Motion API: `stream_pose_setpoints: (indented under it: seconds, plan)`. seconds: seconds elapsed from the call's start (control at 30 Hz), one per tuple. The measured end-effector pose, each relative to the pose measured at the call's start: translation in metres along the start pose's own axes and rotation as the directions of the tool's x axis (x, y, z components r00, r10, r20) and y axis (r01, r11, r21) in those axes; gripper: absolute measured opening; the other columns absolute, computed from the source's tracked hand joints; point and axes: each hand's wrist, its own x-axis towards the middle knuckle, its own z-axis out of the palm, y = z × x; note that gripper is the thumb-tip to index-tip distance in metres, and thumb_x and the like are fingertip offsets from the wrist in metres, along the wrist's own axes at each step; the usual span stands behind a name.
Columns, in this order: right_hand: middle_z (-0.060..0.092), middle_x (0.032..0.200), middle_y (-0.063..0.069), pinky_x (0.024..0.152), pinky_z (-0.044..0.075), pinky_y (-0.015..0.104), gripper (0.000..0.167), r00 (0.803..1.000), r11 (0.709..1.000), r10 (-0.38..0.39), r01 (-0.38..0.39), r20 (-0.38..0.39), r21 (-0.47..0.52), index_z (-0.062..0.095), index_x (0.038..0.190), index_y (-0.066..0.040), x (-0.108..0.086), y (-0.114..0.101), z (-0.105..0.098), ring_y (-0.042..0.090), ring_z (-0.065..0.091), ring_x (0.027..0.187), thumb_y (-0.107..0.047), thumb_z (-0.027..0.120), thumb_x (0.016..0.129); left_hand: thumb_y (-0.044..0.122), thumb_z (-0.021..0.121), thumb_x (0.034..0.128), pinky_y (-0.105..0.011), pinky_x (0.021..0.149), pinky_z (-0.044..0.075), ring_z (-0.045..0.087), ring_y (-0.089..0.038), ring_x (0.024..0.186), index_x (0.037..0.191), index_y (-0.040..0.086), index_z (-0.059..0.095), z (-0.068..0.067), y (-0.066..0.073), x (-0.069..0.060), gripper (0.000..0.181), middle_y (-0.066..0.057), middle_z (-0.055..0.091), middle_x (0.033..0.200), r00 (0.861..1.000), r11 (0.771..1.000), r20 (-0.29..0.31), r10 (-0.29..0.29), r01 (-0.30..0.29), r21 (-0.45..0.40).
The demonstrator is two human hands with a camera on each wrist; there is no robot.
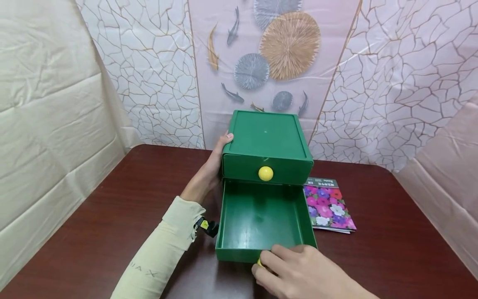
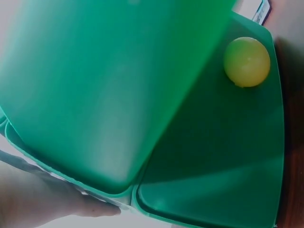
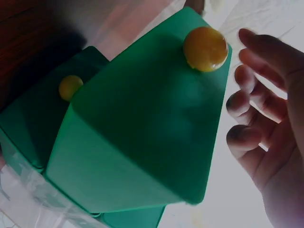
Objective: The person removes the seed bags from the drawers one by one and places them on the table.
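Observation:
A green two-drawer box (image 1: 266, 135) stands on the table, with its lower drawer (image 1: 261, 255) pulled far out; no item shows inside. The upper drawer (image 1: 239, 167) is closed and has a yellow knob (image 1: 265, 173). My left hand (image 1: 209, 168) rests against the box's left side, thumb at the top edge, other fingers mostly hidden. In the left wrist view it lies along the box's side (image 2: 61, 204). My right hand (image 1: 295, 270) is at the lower drawer's knob (image 1: 260, 262). The right wrist view has its loosely bent fingers (image 3: 244, 137) apart from that knob (image 3: 205, 49), holding nothing.
A booklet with a flower cover (image 1: 328, 207) lies on the dark red table (image 1: 381, 232), just right of the box. Patterned cloth (image 1: 160, 74) hangs behind the table, and pale cloth (image 1: 48, 104) hangs along the left side.

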Motion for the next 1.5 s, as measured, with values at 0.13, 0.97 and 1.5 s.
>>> stream_pose_setpoints:
  seconds: [0.13, 0.97, 1.5]
  plan:
    - [0.053, 0.094, -0.008, 0.047, 0.033, 0.009, 0.029, 0.993, 0.999, 0.032, -0.027, 0.115, -0.044, 0.066, 0.108, -0.020, -0.002, -0.007, 0.000, 0.003, 0.042, 0.070, -0.034, 0.041, 0.112, 0.067, 0.039, 0.0944, -0.057, 0.122, 0.015, 0.013, -0.029, 0.153, 0.170, 0.043, 0.004, 0.001, -0.001, 0.001, 0.087, 0.004, -0.001, 0.175, 1.000, 1.000, 0.011, 0.008, -0.008, 0.002]
    - [0.057, 0.106, -0.002, 0.054, 0.032, 0.009, 0.041, 0.961, 0.993, 0.095, -0.073, 0.262, -0.091, 0.071, 0.114, -0.018, -0.004, -0.019, 0.013, 0.006, 0.041, 0.073, -0.054, 0.053, 0.107, 0.070, 0.037, 0.0921, -0.054, 0.123, 0.014, 0.015, -0.027, 0.152, 0.170, 0.041, 0.003, 0.001, -0.002, 0.001, 0.090, 0.002, 0.004, 0.175, 1.000, 1.000, -0.002, 0.021, -0.021, 0.018]
    - [0.064, 0.118, 0.005, 0.070, 0.054, 0.017, 0.048, 0.976, 0.991, 0.114, -0.098, 0.183, -0.097, 0.071, 0.127, -0.010, 0.000, -0.012, 0.007, 0.012, 0.058, 0.087, -0.051, 0.062, 0.104, 0.068, 0.034, 0.0951, -0.051, 0.122, 0.015, 0.016, -0.024, 0.151, 0.169, 0.043, 0.003, 0.001, -0.002, 0.000, 0.085, 0.004, 0.007, 0.174, 0.998, 0.998, 0.028, 0.055, -0.056, 0.018]
